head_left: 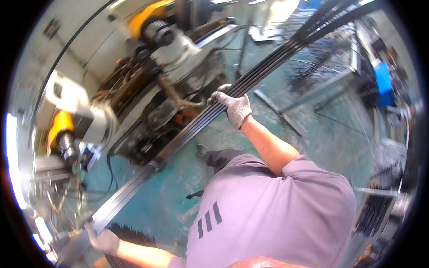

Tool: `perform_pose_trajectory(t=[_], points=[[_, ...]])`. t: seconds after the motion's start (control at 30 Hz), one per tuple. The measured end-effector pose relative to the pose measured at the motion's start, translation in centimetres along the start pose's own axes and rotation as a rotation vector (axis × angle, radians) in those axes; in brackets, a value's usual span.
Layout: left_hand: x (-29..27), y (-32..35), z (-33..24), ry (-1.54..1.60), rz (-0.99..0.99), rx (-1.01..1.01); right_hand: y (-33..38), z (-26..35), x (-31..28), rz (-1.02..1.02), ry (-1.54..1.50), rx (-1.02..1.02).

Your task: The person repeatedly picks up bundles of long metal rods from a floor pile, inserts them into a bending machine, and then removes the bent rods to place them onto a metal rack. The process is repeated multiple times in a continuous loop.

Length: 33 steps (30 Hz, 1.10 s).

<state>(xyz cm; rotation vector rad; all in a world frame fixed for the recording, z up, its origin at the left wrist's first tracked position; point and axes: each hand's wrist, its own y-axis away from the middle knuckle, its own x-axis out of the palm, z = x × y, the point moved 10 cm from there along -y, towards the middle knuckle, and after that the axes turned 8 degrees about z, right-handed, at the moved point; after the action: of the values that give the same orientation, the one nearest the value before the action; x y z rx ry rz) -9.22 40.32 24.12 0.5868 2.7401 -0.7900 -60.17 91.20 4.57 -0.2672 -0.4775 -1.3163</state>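
Observation:
A long bundle of thin dark metal strips [194, 129] runs slantwise in front of me, from the lower left to the far upper right. My right hand [233, 106], in a pale knit glove, is wrapped round it past its middle. Low on the left, my gloved left hand [105, 241] grips the same bundle, its thumb along the near side and its other fingers mostly hidden underneath. Between my hands, a dark band or tie [156, 164] seems to go round the strips. Toward the upper right, the strips fan apart.
Machines with yellow-and-black parts [154, 24] stand along the left, with a second yellow unit [63, 129] lower down. At the right is a metal frame rack [353, 67] with many dark strips in it. A metal bar [280, 114] lies near the green floor [178, 196].

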Motion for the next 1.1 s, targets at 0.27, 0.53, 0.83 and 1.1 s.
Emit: perform_pose_trajectory(t=[0.27,0.53,0.83,1.1], points=[[26.3,19.6,2.7,0.801,0.219,-0.528,7.5,19.1,-32.0,-0.471,0.158,-0.312],[55.9,51.5,5.1,0.745,0.721,-1.329,14.3,37.6,-61.6,-0.877,0.467,-0.467],[79.1,64.4,-8.4,0.736,0.849,-1.397,6.2,48.4,-94.2,-1.098,1.116,-0.161],[83.4,61.4,-17.2,0.258,0.922,-1.172,-6.8,67.5,-110.9,-1.253,1.384,0.255]])
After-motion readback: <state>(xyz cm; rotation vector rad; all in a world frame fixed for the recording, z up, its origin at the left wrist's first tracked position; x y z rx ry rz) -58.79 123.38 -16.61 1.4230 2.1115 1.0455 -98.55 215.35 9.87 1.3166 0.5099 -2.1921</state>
